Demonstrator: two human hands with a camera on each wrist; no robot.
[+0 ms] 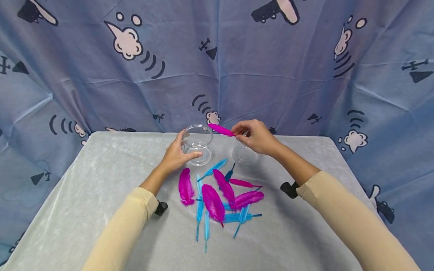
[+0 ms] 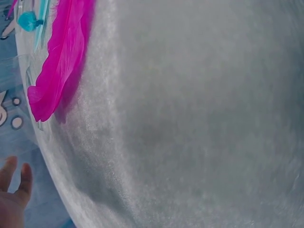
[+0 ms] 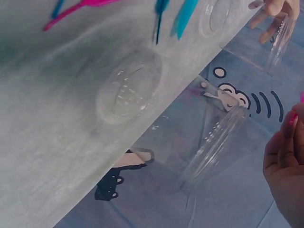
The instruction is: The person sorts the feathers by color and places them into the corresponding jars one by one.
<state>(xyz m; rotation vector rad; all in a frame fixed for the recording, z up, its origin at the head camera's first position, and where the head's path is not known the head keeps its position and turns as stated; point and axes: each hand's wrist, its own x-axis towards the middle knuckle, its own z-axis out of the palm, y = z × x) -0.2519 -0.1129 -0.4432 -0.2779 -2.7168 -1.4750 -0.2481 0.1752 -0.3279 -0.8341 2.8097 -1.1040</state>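
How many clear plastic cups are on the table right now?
2. One clear cup stands left of centre, gripped by the left hand. The other cup stands just right of it, partly hidden behind the right hand, which pinches a pink feather.

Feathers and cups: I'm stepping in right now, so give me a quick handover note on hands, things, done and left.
Left hand grips the near clear cup, upright on the table.
Right hand pinches a pink feather at that cup's rim; not yet inside.
Second clear cup stands under the right hand.
Done: neither cup shows a feather inside.
Left: the loose pile of pink and blue feathers in front of the cups.
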